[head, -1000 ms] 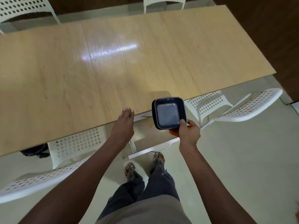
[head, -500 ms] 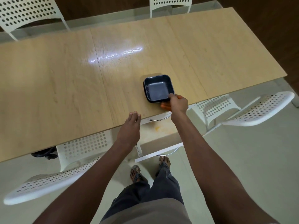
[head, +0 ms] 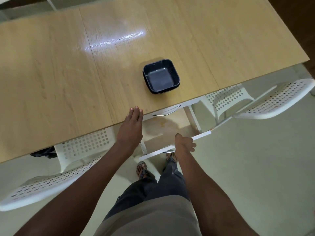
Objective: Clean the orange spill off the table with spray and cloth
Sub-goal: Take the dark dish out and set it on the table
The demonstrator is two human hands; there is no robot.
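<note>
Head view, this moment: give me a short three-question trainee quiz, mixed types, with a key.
1. True or false: the dark square bowl stands on the wooden table.
2. Which hand rests its fingertips on the table's near edge? A) left hand B) right hand C) both
3. Fill in: the bowl looks ____ inside.

Key: 1 true. 2 A; the right hand hangs open below the tabletop, holding nothing. 3 empty. No spray or cloth is in view.
</note>
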